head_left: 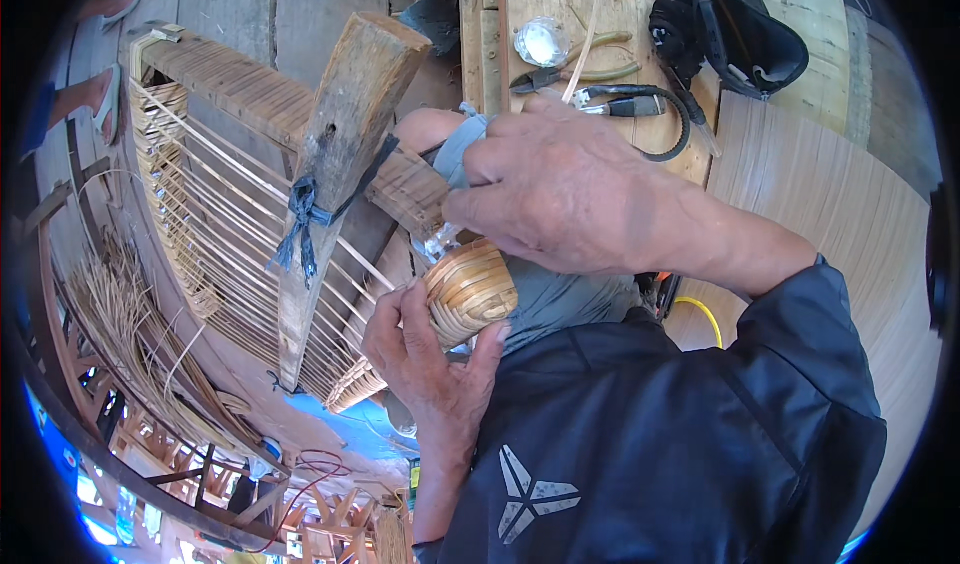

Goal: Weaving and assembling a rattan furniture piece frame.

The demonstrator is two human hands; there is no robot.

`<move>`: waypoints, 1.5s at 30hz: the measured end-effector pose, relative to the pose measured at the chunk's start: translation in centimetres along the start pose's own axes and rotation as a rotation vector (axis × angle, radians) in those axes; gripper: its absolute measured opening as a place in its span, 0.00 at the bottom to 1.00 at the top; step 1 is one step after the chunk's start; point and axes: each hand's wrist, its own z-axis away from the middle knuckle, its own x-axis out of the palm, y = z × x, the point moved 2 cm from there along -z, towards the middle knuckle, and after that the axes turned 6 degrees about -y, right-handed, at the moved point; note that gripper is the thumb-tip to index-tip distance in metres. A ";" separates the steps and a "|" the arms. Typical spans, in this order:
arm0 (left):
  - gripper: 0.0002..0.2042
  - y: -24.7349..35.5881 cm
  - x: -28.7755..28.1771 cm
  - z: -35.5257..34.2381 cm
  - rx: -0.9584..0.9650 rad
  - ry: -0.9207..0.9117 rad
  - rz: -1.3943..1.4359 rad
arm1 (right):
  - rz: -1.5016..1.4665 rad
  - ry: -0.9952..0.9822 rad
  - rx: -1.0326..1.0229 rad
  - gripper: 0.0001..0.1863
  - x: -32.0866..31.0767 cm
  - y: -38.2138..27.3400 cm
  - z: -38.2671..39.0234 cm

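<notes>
Relation that matters: the honey-brown rounded piece woven of flat cane strips point(475, 289) sits just below the right hand's curled fingers, above the left palm, roughly mid-view. Long axis hard to call, as its lower-left side is hidden; it reads as slanting from upper right down into the left grip. Left hand point(435, 384) is nearer, in contact: fingers clamped round the piece, thumb along the lower right side, other fingers up the left side, palm turned up, forearm coming up from the lower edge. Right hand point(570, 189) comes in from the right, back of hand up, forearm nearly level, dark sleeve at the wrist; its fingers are bent in, tips mostly hidden, so can't tell if they pinch anything or touch the weave. Thin pale cane strip point(590, 34) runs up from behind its knuckles; can't confirm it's held. Weathered wooden post with a dark tie point(345, 124) stands left of both hands; pliers with yellow-green handles point(608, 72) lie on the worktop point(800, 194) beyond the right hand.
</notes>
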 end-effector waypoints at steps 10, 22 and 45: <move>0.37 -0.5 -0.4 -0.7 0.079 0.014 -0.045 | -0.221 0.050 0.286 0.08 0.5 3.5 5.0; 0.38 -0.5 -0.3 -0.9 0.079 -0.016 -0.055 | -0.031 -0.176 0.066 0.05 0.9 2.0 1.2; 0.38 0.0 -0.5 -0.9 0.034 -0.024 -0.026 | -0.542 0.698 0.806 0.09 4.9 8.7 13.6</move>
